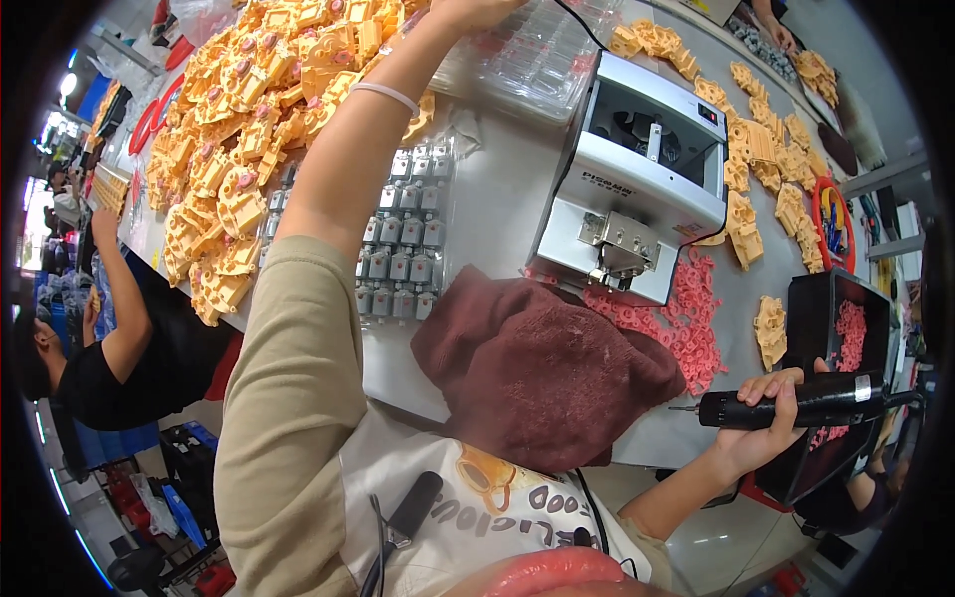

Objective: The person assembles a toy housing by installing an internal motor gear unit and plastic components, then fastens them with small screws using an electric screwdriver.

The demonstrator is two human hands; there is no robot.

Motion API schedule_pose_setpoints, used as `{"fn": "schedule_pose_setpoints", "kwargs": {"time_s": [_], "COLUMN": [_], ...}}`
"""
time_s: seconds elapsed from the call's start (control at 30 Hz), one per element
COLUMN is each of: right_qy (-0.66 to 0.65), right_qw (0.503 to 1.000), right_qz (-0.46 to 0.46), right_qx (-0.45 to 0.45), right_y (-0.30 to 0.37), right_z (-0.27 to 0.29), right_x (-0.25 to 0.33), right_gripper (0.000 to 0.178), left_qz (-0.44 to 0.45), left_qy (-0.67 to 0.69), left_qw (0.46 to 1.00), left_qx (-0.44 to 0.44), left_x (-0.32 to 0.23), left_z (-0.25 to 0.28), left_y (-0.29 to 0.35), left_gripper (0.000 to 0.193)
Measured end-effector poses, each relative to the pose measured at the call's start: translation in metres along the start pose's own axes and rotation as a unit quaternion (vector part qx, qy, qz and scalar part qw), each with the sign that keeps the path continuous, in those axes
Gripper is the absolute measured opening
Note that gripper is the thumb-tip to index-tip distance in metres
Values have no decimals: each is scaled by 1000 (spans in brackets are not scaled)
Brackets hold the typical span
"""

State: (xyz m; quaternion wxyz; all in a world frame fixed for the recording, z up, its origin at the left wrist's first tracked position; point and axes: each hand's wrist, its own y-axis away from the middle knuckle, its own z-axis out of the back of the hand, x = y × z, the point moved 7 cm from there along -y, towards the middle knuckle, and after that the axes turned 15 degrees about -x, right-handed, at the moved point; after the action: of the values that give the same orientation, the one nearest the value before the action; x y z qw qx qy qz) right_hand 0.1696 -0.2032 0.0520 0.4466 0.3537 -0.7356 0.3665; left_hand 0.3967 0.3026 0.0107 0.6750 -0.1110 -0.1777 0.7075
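My right hand (758, 423) is closed around a black electric screwdriver (841, 400), its thin bit pointing left, just off the table's right front edge. My left arm stretches across the table to the far side. The left hand (476, 12) is cut off by the top of the picture, so its fingers are hidden; it is nearest to a stack of see-through plastic trays (517, 70) and the big heap of yellow plastic housings (269, 109). Partly behind my left arm, a tray of small silver motors (403, 234) lies on the table.
A silver screw feeder (637, 169) stands right of centre, with a crumpled maroon cloth (547, 368) before it. Pink ring-shaped parts (686, 318) lie beside it. More yellow housings (756, 149) line the right side, near a black bin (796, 289). Another person (109, 328) works at left.
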Motion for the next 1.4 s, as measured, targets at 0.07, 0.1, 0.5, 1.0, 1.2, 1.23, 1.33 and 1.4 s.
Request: {"fn": "schedule_pose_setpoints", "kwargs": {"time_s": [0.07,0.1,0.5,1.0,1.2,1.23,1.33,1.4], "right_qy": [-7,-8,2,-5,-7,-7,-19,1], "right_qw": [1000,1000,1000,1000,1000,1000,1000,1000], "right_qz": [1,1,-11,-3,-25,-25,-13,-5], "right_qx": [4,6,-19,-2,-14,-13,-3,-17], "right_y": [1,1,1,1,0,-1,1,0], "right_z": [0,0,2,5,21,25,36,46], "right_x": [2,2,-1,1,4,7,19,21], "right_gripper": [58,58,56,54,55,55,55,55], "left_qz": [9,-28,-200,85,-170,-57,43,-197], "left_qy": [18,8,-88,167,83,147,231,31], "left_qw": [1000,999,953,979,966,972,956,979], "left_qx": [3,-30,-210,-74,-176,-172,-177,38], "left_x": [7,15,-51,-63,-55,-44,0,-43], "left_z": [-17,-33,7,14,14,46,45,48], "left_y": [-5,-10,-20,-4,-21,-18,-22,9], "left_gripper": [51,51,42,69,55,53,51,58]}}
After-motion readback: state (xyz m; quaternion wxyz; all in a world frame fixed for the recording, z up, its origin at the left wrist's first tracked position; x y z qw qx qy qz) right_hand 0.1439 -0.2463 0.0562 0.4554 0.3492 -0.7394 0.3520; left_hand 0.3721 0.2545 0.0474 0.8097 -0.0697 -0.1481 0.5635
